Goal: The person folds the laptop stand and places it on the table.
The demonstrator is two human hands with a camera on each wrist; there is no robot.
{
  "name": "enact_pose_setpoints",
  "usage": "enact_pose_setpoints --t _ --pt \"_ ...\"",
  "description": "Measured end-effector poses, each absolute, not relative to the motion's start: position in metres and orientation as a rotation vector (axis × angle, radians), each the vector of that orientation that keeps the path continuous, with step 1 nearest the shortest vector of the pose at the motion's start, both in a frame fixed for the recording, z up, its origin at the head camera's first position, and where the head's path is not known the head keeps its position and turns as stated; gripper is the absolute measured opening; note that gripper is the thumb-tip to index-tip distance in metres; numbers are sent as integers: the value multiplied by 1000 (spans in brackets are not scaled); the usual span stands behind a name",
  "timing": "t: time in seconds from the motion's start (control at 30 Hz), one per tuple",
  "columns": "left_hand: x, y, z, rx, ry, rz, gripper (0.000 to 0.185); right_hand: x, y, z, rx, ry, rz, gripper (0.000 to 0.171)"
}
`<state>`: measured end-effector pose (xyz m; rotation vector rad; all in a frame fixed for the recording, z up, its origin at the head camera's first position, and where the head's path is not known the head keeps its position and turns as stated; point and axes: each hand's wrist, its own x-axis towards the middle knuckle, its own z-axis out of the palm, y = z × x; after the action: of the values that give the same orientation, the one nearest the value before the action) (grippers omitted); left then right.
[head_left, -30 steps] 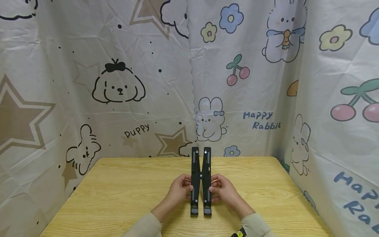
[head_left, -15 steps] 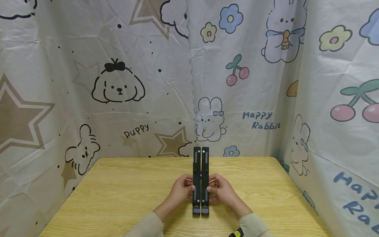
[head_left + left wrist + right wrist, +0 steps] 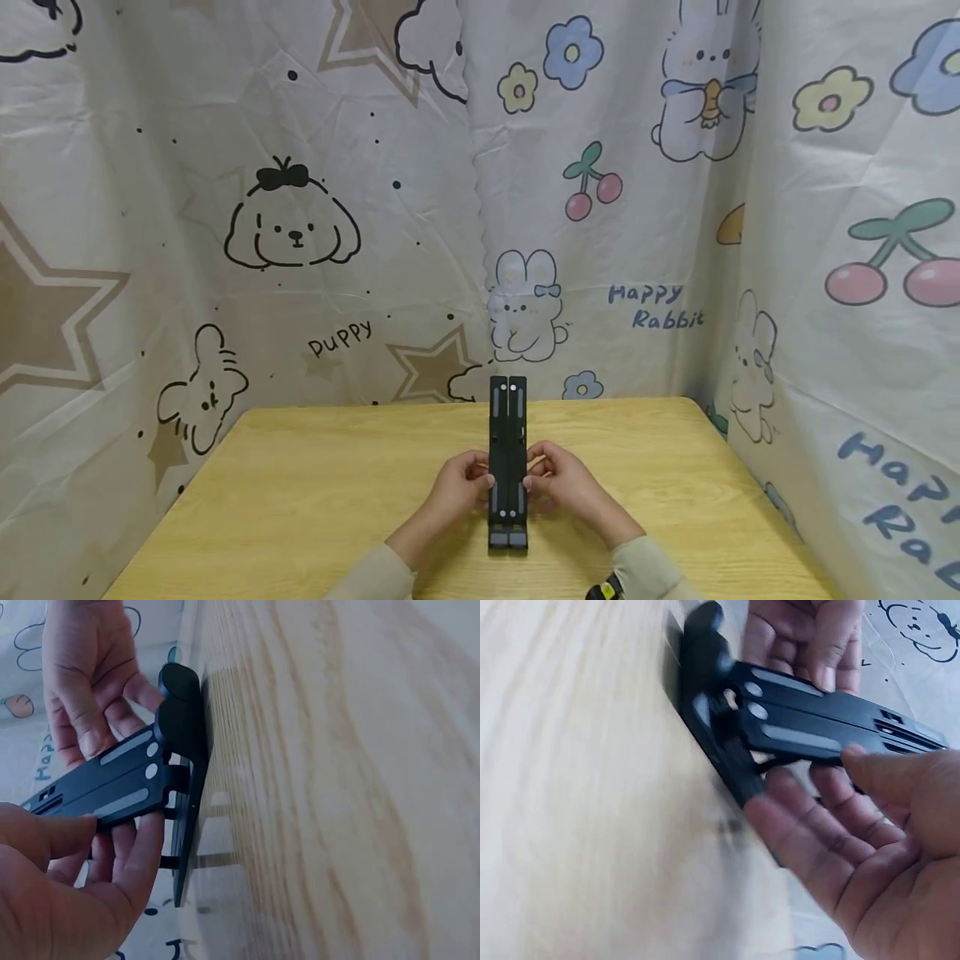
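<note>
Stand's [image 3: 507,454] two black arms, splayed a sec ago, now closed side by side betw. left hand [image 3: 459,487] & right hand [image 3: 558,485], both pinching it on the surface [image 3: 300,500]; looks folded, next prob. lay flat w/ care.

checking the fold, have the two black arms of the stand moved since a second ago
Yes. The two arms of the black stand have closed together, the gap over the wooden table gone; left hand and right hand grip it.

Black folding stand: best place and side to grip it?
Judging by its pose, grip the black folding stand mid-length, across its two closed arms, from both sides, as the left hand and right hand do: the long flat outer edges are exposed, while the near end rests on the table.
</note>
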<state>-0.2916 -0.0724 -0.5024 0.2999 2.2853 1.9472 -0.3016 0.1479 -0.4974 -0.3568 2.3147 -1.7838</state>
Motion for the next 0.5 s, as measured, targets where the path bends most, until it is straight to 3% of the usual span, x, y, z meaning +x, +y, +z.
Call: enact_pose_setpoints --t 0.13,0.5 --pt "-287 -75 -502 305 2329 1894 30 -307 158 -479 -475 2447 -1602 27" --pt "-269 -79 -502 347 2440 1701 65 -337 190 -417 -689 2595 -1449 31"
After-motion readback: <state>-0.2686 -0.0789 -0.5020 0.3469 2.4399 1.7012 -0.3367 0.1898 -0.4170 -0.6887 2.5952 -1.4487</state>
